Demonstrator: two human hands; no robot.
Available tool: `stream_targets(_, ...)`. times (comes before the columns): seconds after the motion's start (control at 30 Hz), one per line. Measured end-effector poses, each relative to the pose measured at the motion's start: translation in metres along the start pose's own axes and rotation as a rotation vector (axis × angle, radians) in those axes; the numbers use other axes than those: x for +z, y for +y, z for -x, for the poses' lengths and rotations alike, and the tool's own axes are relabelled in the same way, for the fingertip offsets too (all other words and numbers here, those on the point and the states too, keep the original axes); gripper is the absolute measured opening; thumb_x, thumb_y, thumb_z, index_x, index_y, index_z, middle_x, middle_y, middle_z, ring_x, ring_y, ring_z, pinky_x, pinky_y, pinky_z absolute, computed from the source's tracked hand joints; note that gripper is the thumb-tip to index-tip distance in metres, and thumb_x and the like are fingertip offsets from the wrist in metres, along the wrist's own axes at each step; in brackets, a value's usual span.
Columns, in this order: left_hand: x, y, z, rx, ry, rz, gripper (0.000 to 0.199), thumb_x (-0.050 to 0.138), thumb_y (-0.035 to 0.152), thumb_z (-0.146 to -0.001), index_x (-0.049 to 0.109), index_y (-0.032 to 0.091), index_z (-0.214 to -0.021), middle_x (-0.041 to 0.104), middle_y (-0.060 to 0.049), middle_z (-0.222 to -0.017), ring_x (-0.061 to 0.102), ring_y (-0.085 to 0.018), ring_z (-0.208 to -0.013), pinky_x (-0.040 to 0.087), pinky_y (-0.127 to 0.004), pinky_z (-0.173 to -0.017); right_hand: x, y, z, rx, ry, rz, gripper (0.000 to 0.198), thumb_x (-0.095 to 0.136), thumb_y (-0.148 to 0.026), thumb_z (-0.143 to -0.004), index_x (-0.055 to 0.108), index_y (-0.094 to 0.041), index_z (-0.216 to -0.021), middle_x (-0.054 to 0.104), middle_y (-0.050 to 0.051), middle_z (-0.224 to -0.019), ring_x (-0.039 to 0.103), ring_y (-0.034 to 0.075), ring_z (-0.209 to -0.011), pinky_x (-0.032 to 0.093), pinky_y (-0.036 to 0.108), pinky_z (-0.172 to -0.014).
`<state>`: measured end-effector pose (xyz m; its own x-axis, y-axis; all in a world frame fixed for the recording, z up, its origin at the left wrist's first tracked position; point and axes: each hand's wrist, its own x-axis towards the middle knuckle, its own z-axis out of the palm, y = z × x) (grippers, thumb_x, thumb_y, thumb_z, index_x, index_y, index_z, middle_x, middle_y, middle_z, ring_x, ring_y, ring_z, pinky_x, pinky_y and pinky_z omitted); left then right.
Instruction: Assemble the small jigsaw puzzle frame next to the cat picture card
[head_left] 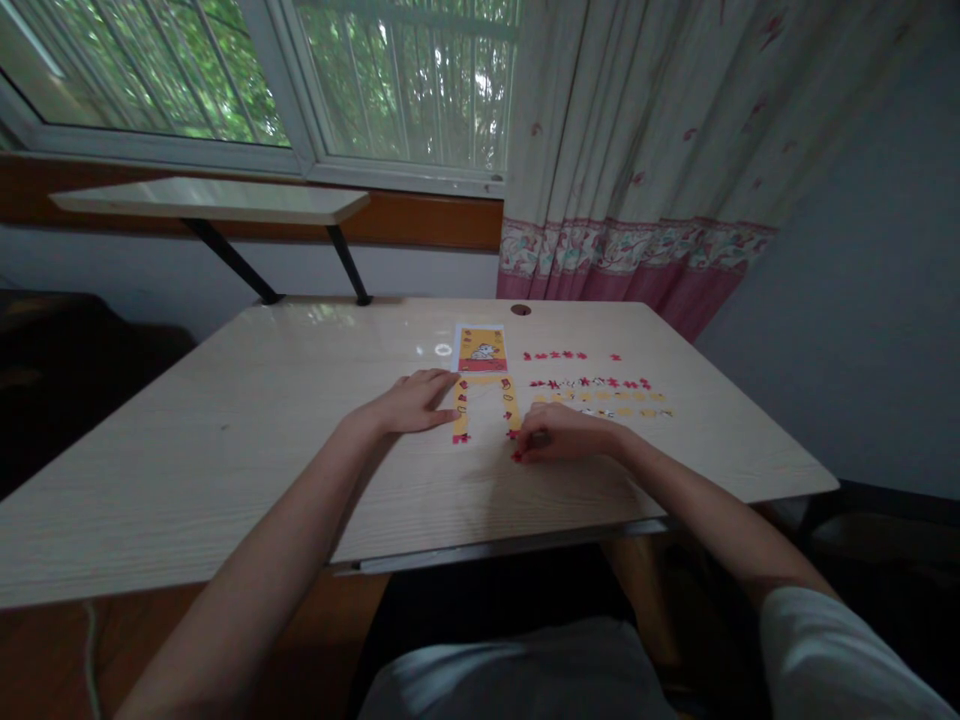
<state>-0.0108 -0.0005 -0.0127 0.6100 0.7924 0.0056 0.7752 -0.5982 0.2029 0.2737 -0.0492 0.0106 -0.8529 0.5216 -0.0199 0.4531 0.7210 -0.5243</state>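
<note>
On the desk lies a partly joined jigsaw puzzle (484, 381), a yellow border along the top and both sides with red pieces at the lower ends. My left hand (415, 402) rests flat with fingers spread, its fingertips at the puzzle's left side. A red puzzle piece (517, 456) is pinched in the fingers of my right hand (564, 432), just below the right side's lower end. Directly behind the puzzle is a picture card (482, 349) showing a white animal on yellow and red.
Loose pieces lie in rows to the right: red pieces (566, 355) at the back, mixed red and white pieces (615, 383), then yellow pieces (630, 397). A raised shelf (217, 200) stands at the desk's back left. A cable hole (520, 310) is near the back edge.
</note>
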Motion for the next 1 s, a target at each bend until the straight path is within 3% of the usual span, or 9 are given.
stream_targets(0.67,0.001,-0.002,0.0,-0.002,-0.012,-0.005,0.072,0.042,0.063,-0.08,0.034,0.019,-0.136,0.041,-0.015,-0.139,0.037,-0.034,-0.126,0.037,-0.047,-0.097,-0.006,0.003,0.002,-0.001,0.056,-0.01,0.015,0.058,-0.028,-0.082,0.07,-0.019,-0.084,0.067,0.003,-0.078,0.057,0.013,-0.075,0.041,0.025,-0.072)
stream_targets(0.87,0.001,-0.002,-0.001,0.007,-0.014,0.012,0.072,0.042,0.063,-0.081,0.034,0.018,-0.137,0.041,-0.016,-0.138,0.038,-0.033,-0.126,0.036,-0.046,-0.097,-0.042,0.047,-0.006,0.251,0.236,0.065,0.023,0.053,-0.028,-0.082,0.071,-0.015,-0.087,0.069,0.005,-0.078,0.058,0.014,-0.068,0.041,0.024,-0.064)
stream_targets(1.0,0.0,-0.001,0.0,-0.008,-0.013,0.014,0.073,0.042,0.063,-0.08,0.034,0.017,-0.137,0.041,-0.016,-0.139,0.038,-0.033,-0.126,0.036,-0.046,-0.098,-0.059,0.082,-0.023,0.301,0.27,0.191,0.024,0.051,-0.021,-0.082,0.071,-0.014,-0.093,0.071,0.01,-0.091,0.062,0.017,-0.078,0.043,0.026,-0.075)
